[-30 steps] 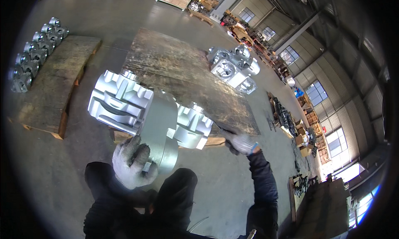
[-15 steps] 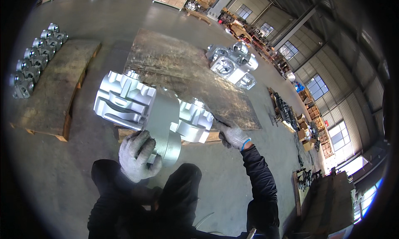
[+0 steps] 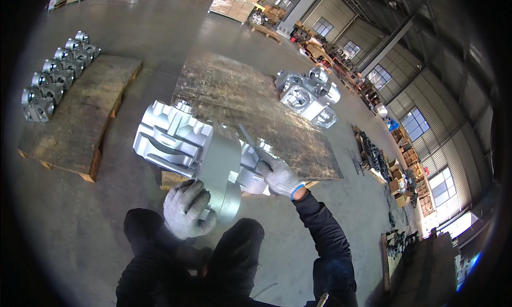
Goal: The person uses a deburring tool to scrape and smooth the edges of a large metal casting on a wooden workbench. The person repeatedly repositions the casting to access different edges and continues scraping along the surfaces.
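Both gloved hands grip a large silver cast-metal housing [image 3: 184,141] above the wooden pallet's [image 3: 234,93] near edge: left hand [image 3: 185,208] closed around its round flange, right hand [image 3: 278,176] clasping its side.

Two wooden pallets [image 3: 80,125] – one large silver casting [image 3: 176,141] – two gloved hands [image 3: 184,208].

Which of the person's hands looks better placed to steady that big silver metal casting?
Probably the left hand: its grey glove wraps the rim of the large silver metal casting near its round flange. The right hand only rests at the far side, fingers on a thin tool-like piece.
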`<state>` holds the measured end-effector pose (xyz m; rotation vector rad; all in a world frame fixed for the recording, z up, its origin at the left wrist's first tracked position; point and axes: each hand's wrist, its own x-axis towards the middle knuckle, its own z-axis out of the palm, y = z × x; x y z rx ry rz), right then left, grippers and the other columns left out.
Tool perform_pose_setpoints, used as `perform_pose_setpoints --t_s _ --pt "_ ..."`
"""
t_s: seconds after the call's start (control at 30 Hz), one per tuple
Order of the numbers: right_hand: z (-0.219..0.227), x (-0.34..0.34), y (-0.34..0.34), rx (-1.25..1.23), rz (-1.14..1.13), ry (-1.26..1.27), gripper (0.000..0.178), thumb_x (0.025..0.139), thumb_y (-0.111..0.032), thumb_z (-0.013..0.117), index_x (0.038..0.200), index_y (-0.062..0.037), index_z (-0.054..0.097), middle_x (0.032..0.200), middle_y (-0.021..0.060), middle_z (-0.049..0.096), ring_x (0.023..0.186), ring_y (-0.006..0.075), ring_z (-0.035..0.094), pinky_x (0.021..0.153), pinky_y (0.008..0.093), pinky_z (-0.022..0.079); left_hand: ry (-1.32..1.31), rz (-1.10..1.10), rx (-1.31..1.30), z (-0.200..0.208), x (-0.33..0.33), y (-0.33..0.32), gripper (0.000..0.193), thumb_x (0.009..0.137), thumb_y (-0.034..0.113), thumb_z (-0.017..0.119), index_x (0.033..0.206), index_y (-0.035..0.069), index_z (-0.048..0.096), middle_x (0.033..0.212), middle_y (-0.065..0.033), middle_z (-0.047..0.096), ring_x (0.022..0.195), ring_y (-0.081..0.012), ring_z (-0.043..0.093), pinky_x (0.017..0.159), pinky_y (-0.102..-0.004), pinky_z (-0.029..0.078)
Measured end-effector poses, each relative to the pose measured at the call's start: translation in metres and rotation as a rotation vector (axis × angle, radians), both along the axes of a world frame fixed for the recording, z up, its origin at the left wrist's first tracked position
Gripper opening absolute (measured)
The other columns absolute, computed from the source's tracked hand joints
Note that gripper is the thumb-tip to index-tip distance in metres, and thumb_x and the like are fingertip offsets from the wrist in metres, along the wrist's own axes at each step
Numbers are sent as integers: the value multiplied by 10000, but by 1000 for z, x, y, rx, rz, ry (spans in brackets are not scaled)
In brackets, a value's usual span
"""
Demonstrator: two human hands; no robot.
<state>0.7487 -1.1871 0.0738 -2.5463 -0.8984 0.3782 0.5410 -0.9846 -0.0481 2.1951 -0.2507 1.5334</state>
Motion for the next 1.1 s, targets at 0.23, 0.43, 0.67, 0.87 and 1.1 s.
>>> perform_pose_setpoints --t_s 0.23,0.43,0.67,0.87,1.1 --pt "-14 2 6 206 -32 112 492 1106 -251 484 1567 -79 510 879 167 711 730 197 708 717 349 569 11 -66 -6 3 -1 1 551 702 140 752 1229 49 617 1265 -200 613 993 -405 687 848 -534 570" --pt "-38 7 14 165 207 -370 503 1084 -214 463 1570 -88 494 995 288 755 948 474 738 864 534 587 -38 -26 -41 11 2 -3 500 684 169 805 1156 73 675 1249 -157 664 1017 -347 711 839 -452 554" --pt "4 10 22 103 -15 -90 648 1009 -332 624 1517 50 497 1318 314 669 1254 374 664 1067 406 503 17 37 -91 29 8 -2 502 730 141 791 1208 53 662 1265 -183 666 1063 -366 698 860 -467 570" --pt "66 -15 32 169 50 -220 518 897 -161 777 1372 -31 618 1188 188 744 986 286 754 869 384 588 -7 21 -183 54 19 4 550 892 208 758 1370 6 578 1340 -211 645 1094 -398 681 936 -481 549" --pt "122 -52 66 114 410 -409 216 875 -189 795 1057 -76 823 1001 131 767 923 303 757 820 401 595 153 -36 -711 -13 -16 -35 463 1067 279 597 1361 -74 535 1170 -285 656 1064 -456 662 906 -498 540"
